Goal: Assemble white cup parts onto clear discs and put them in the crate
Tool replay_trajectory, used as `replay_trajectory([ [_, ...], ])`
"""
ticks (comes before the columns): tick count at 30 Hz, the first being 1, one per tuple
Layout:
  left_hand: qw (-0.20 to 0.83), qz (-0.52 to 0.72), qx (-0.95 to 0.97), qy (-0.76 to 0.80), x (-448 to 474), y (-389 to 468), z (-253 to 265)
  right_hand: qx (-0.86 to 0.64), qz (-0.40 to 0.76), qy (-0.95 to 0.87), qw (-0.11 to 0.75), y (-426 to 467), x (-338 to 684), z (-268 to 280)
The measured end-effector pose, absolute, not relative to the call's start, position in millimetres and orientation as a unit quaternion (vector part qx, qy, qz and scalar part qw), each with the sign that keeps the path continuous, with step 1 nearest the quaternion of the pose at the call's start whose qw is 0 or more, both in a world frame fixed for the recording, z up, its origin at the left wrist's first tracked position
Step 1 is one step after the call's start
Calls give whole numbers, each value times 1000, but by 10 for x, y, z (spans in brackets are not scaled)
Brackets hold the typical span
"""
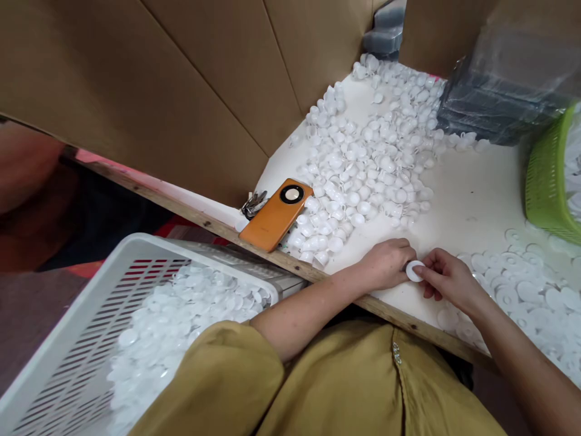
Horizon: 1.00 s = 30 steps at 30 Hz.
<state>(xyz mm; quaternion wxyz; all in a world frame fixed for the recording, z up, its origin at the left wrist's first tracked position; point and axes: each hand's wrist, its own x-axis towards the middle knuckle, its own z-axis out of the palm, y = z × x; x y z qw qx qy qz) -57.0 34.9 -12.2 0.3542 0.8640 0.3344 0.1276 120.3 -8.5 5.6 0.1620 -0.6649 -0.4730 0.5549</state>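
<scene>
Near the table's front edge my two hands meet. My right hand (454, 280) pinches a round white plastic disc (414, 272) between thumb and fingers. My left hand (387, 265) is closed right beside the disc, its fingers curled; whatever they hold is hidden. A heap of small white plastic cups (358, 166) lies beyond my left hand. Many flat white discs (529, 292) are spread on the table to the right of my right hand.
An orange phone (275, 219) and keys (254, 204) lie at the table's left edge. A grey crate (68, 357) of white pieces stands below, left. At the right are a green basket (544, 188) and plastic-wrapped stacks (499, 91). Cardboard (204, 79) walls the back left.
</scene>
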Motion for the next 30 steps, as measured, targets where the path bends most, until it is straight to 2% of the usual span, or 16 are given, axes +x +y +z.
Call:
replay_trajectory([
  [9, 397, 72, 844, 353, -582, 388, 34, -661, 604, -419, 150, 35, 1157, 119],
  [14, 375, 34, 842, 386, -514, 425, 57, -666, 607, -412, 140, 102, 1168, 118],
  [21, 413, 39, 822, 390, -459, 443, 44, -656, 585, -448, 165, 28, 1215, 115],
  [23, 451, 66, 797, 396, -574, 394, 122, -679, 510, -480, 219, 22, 1402, 145],
  [26, 490, 93, 759, 418, -1077, 288, 377, -760, 261, -523, 283, 79, 1873, 193],
  [28, 478, 60, 747, 459, -1628, 188, 582, -787, 88, -566, 230, 142, 2206, 182],
  [30, 439, -40, 732, 519, -2241, 50, 737, -775, 9, -614, 151, 192, 2452, 118],
])
